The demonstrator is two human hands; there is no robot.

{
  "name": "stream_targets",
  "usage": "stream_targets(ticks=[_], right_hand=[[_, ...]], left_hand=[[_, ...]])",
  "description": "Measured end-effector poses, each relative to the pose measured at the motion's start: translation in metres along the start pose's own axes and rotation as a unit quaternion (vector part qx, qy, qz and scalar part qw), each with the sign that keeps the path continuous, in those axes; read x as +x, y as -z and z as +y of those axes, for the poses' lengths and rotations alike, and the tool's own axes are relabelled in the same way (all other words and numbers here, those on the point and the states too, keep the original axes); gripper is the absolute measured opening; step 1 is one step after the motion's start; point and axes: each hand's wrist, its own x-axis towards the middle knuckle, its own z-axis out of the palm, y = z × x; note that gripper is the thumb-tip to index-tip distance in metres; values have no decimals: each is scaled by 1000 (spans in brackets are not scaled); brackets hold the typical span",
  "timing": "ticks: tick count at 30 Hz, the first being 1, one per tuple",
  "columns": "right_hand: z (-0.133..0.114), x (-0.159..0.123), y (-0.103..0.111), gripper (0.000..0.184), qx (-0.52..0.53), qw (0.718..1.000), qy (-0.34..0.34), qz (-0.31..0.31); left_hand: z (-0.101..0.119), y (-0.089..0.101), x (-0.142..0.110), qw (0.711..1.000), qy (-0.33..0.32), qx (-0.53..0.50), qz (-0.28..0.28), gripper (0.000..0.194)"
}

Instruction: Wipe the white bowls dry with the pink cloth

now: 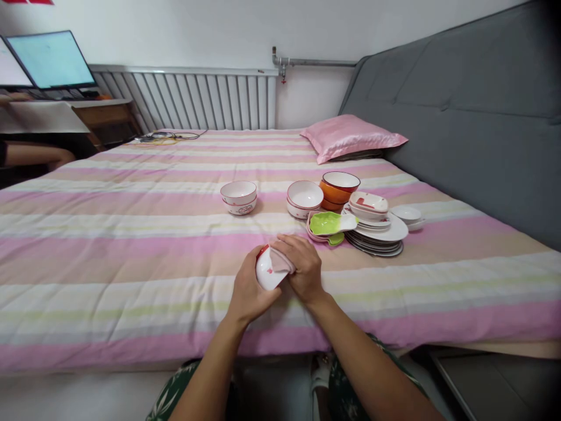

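Bare forearms rise from the bottom edge, with one white dish between left hand and right hand.
Left fingers are clamped on the side of the dish, just below the middle of the frame; right fingers are folded over a pink cloth and press it against the dish. The step in hand seems to be wiping; the next move, I judge, calls for a steady left hold while the cloth passes over the surface. Beyond, on the striped bed, stand white bowls, orange bowls and stacked plates, right of centre.
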Motion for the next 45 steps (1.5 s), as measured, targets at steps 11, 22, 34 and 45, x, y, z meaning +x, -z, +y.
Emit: stream_targets(ticks=[11,22,34,45], right_hand=[[28,-1,-9,46,165,966,-197,-28],[35,-7,-13,47,189,947,-257,-47],[18,-2,2,34,23,997,-59,45],[0,-1,1,30,-30,999,27,7]], left_hand=[[3,0,3,1000,2,4,3,72],[3,0,0,1000,8,-11,-1,72],[-7,2,-2,997,-70,25,-11,78],[3,-4,-2,995,-85,20,38,80]])
